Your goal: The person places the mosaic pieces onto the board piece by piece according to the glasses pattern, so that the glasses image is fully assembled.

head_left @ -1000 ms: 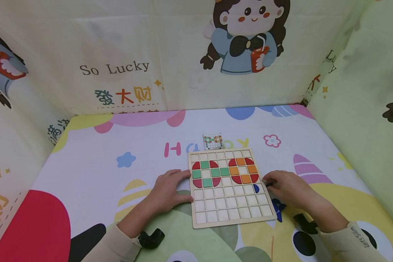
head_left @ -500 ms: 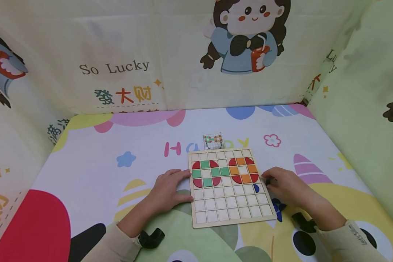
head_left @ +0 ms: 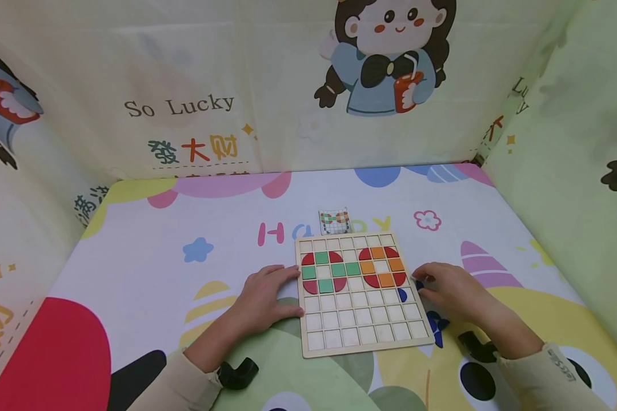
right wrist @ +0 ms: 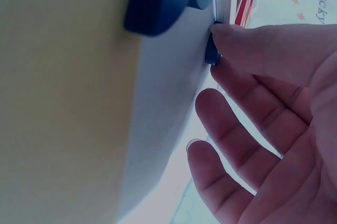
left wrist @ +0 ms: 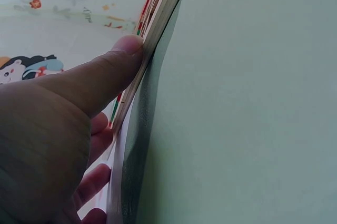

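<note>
A wooden grid board (head_left: 367, 346) lies on the table, holding red quarter-round, green square and orange square tiles in its upper cells. One dark blue rounded tile (head_left: 403, 295) sits in a cell near its right side. My left hand (head_left: 267, 299) rests against the board's left edge, thumb and fingertips touching the rim. Beside the right edge, my right hand (head_left: 455, 294) pinches a small dark blue tile (right wrist: 212, 47) between thumb and index finger; the other fingers are spread loosely. Several loose dark blue tiles (head_left: 437, 328) lie just below that hand, next to the board.
A small pattern card (head_left: 335, 221) with a similar tile design lies against the board's far edge. The table is covered by a printed cloth (head_left: 236, 211), and patterned cloth walls (head_left: 288, 68) rise at the back and both sides.
My right hand has shifted slightly beside the board's right edge, and the blue tile at its fingertips shows more clearly. The left hand and board have stayed put.
</note>
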The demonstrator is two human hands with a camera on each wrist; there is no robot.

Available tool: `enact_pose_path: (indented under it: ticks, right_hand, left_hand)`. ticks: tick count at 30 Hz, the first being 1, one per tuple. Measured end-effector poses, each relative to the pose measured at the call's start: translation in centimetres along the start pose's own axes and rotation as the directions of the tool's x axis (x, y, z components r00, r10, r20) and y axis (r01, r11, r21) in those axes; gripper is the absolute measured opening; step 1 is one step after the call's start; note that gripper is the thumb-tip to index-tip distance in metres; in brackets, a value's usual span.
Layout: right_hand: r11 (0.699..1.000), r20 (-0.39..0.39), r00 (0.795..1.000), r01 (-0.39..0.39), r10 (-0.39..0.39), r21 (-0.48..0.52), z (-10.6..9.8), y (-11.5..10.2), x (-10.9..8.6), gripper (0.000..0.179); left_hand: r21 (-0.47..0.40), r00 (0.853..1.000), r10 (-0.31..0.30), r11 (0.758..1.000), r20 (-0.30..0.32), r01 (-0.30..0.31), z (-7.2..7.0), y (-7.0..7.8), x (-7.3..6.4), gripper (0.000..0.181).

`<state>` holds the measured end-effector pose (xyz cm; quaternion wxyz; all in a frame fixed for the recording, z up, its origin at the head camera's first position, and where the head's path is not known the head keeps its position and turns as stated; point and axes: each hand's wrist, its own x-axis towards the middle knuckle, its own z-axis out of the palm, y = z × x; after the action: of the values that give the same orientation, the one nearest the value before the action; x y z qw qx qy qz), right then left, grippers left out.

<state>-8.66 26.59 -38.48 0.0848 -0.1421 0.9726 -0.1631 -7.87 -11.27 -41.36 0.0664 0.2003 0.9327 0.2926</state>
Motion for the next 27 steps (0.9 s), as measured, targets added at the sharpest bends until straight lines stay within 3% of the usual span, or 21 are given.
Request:
enact_pose_path:
  ticks: [27]
  right_hand:
    - [0.998, -0.021, 1.000, 0.003, -0.004, -0.058, -0.34, -0.28, 0.51, 0.028]
  left_hand:
    - [-0.005, 1.000, -0.008, 1.000, 0.001, 0.008, -0.19, 0.12, 0.00, 0.073]
